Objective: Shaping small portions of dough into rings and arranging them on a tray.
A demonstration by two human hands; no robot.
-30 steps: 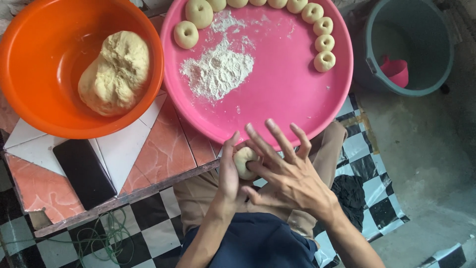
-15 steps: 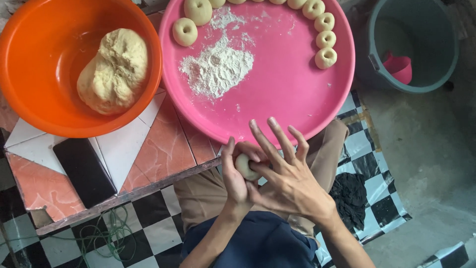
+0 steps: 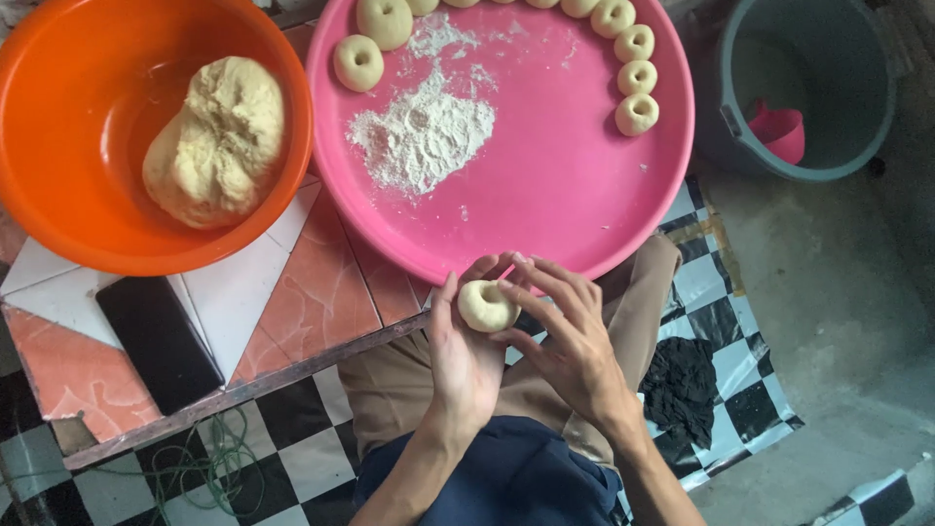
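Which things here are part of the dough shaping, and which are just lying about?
In use: dough ring in left hand and right hand; pink tray; flour; rings; dough lump; orange bowl.
Lying about: phone; bucket; black cloth; cord.

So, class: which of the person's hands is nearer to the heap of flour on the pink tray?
Left. The left hand lies below the flour heap, cupping the dough ring. The right hand sits lower right, farther off, fingers on the ring.
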